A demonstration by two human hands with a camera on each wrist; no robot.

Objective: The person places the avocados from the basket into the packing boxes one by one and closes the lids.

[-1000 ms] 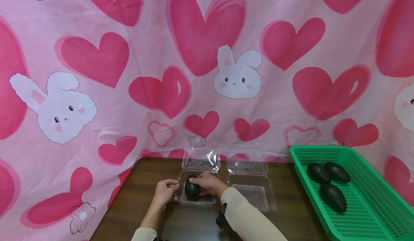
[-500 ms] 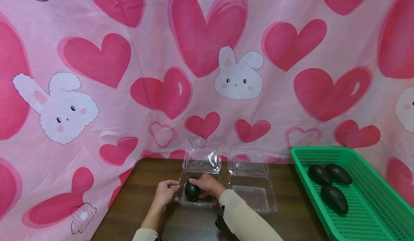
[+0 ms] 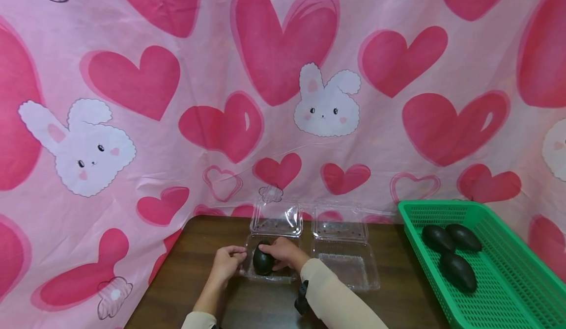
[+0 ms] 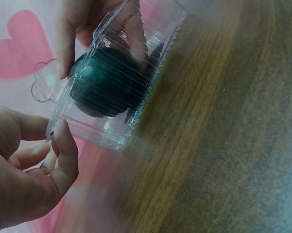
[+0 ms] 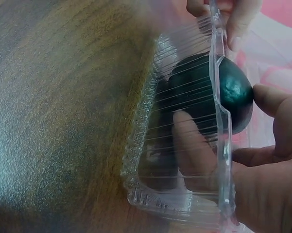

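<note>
My right hand (image 3: 287, 253) grips a dark green avocado (image 3: 263, 260), thumb on its upper side and a finger down along it. The avocado is inside the base of the left clear plastic clamshell box (image 3: 270, 278), whose lid stands open behind. In the right wrist view its rounded end (image 5: 235, 92) sticks out above the box rim, and a dull dark shape (image 5: 158, 162) shows lower through the ribbed wall. My left hand (image 3: 227, 262) pinches the left side rim of the box between thumb and fingers, plain in the left wrist view.
A second clear clamshell box (image 3: 347, 270) lies open to the right, its lid also raised. Farther right, a green mesh basket (image 3: 508, 275) holds three dark avocados (image 3: 458, 272). The brown wooden table (image 3: 185, 260) meets a pink heart-print cloth (image 3: 274, 137) at the back.
</note>
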